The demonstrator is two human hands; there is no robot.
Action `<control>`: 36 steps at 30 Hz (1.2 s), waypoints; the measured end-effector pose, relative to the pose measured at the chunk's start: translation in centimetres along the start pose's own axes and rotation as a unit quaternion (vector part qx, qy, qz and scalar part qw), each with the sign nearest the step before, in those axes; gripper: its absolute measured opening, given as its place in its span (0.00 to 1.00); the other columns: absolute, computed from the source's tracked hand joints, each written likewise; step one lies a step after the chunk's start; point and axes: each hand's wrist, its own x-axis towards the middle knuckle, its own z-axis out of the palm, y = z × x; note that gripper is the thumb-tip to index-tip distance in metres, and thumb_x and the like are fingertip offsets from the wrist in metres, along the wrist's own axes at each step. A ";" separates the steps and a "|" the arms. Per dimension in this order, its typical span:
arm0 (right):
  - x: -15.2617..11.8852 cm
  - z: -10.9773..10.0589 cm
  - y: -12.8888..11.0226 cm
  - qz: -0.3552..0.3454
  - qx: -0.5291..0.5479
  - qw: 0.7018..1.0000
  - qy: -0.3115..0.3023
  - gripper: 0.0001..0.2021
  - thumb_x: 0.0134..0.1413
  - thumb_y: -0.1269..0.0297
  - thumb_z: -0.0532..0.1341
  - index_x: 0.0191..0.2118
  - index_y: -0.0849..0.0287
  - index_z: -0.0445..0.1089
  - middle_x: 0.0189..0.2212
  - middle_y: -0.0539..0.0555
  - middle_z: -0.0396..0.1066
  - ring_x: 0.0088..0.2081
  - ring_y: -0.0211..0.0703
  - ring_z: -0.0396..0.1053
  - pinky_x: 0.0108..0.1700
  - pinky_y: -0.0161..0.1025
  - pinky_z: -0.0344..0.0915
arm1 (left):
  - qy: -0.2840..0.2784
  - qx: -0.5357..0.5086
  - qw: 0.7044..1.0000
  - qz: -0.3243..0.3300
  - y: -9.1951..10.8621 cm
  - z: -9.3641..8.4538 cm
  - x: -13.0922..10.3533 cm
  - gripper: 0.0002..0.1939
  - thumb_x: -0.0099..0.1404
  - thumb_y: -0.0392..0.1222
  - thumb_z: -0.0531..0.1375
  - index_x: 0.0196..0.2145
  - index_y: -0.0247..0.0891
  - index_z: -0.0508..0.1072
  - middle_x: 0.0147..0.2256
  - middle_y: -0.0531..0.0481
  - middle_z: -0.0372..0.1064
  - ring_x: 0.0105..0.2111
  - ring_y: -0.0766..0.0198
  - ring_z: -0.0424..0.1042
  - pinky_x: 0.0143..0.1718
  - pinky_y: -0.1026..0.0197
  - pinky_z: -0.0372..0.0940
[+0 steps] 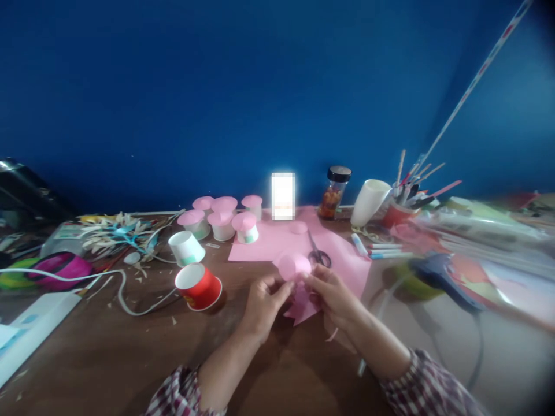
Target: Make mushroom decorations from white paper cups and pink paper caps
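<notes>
A round pink paper disc (294, 266) is held by its lower edge between my two hands. My left hand (265, 305) pinches it from the left with thumb and fingers. From the right, the thumb and fingers of my right hand (336, 294) close on the same edge. Beneath them are pointed pink paper scraps (302, 307). Dark-handled scissors (319, 257) rest on a pink paper sheet (255, 248) just beyond my right hand. Another small pink disc (299, 227) lies farther back on that sheet.
Several small cups with pink tops (223, 218) stand at left-centre. Nearer are a white cup (186, 248) and a red cup (198, 286). A jar (333, 195), markers (388, 251) and a blue glue gun (446, 280) are on the right; a white cable (124, 292) crosses the left.
</notes>
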 end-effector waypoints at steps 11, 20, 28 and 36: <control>0.0 0.4 0.3 -0.026 -0.009 0.999 0.019 0.18 0.40 0.57 0.72 0.29 0.60 0.66 0.18 0.42 0.63 0.16 0.26 0.57 0.18 0.26 0.53 | -0.008 -0.014 1.000 -0.006 -0.2 0.2 -0.2 0.16 0.53 0.47 0.68 0.35 0.33 0.77 0.27 0.49 0.73 0.26 0.66 0.69 0.29 0.64 0.65; -1.0 1.2 -0.2 -0.020 0.013 1.000 0.002 0.16 0.41 0.60 0.72 0.33 0.59 0.67 0.22 0.45 0.67 0.20 0.29 0.63 0.20 0.26 0.57 | 0.001 -0.078 0.996 -0.051 -0.3 0.3 -0.1 0.17 0.51 0.46 0.69 0.34 0.31 0.75 0.22 0.52 0.69 0.22 0.69 0.66 0.25 0.65 0.62; -1.4 1.8 -0.3 -0.023 0.090 0.996 -0.018 0.20 0.39 0.64 0.72 0.38 0.57 0.65 0.28 0.48 0.72 0.26 0.37 0.70 0.29 0.33 0.67 | -0.026 -0.053 0.996 -0.062 -0.2 0.3 -0.2 0.18 0.49 0.47 0.70 0.31 0.30 0.74 0.21 0.52 0.68 0.21 0.71 0.64 0.24 0.67 0.59; -1.8 2.1 -0.4 -0.043 0.062 0.997 0.002 0.22 0.41 0.64 0.71 0.39 0.54 0.60 0.27 0.47 0.72 0.25 0.37 0.70 0.28 0.33 0.66 | -0.033 -0.085 0.993 -0.075 0.2 0.5 -0.4 0.21 0.50 0.47 0.70 0.40 0.34 0.75 0.27 0.51 0.71 0.24 0.68 0.69 0.25 0.66 0.63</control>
